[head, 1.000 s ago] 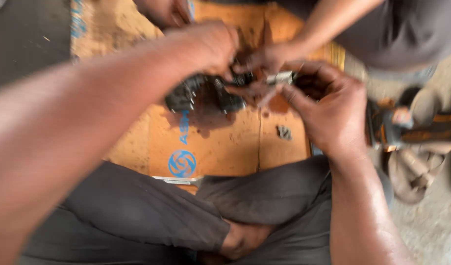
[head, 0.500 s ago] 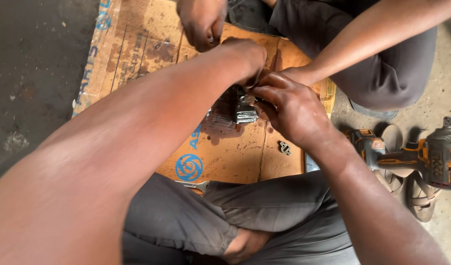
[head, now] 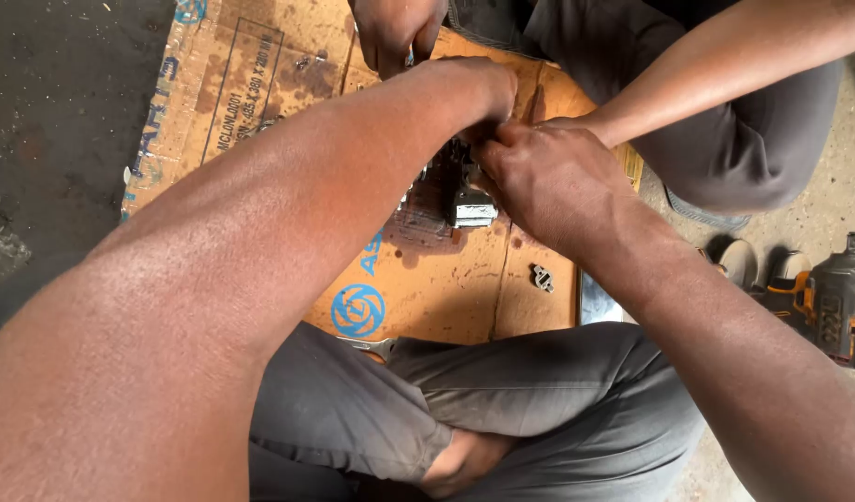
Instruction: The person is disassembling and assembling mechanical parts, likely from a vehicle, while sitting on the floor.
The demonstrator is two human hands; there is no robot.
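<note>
Your left hand [head: 479, 88] and right hand [head: 548, 181] meet over a greasy metal part [head: 460, 200] resting on the stained cardboard sheet [head: 260, 84] on the floor; both sets of fingers curl closed around its top, though the exact grip is hidden. A co-worker's hand [head: 395, 33] reaches in from the far side. A small metal piece [head: 541, 277] lies just beside your right wrist, and an orange-and-black power tool [head: 832, 302] sits well apart at right.

place: a repair workshop, work done on the ground
floor: bare stained concrete floor [head: 37, 112]
mat: oil-spotted flattened cardboard [head: 446, 288]
tool: cordless impact wrench [head: 832, 302]
parts: greasy metal part [head: 469, 206], small metal piece [head: 541, 277]
</note>
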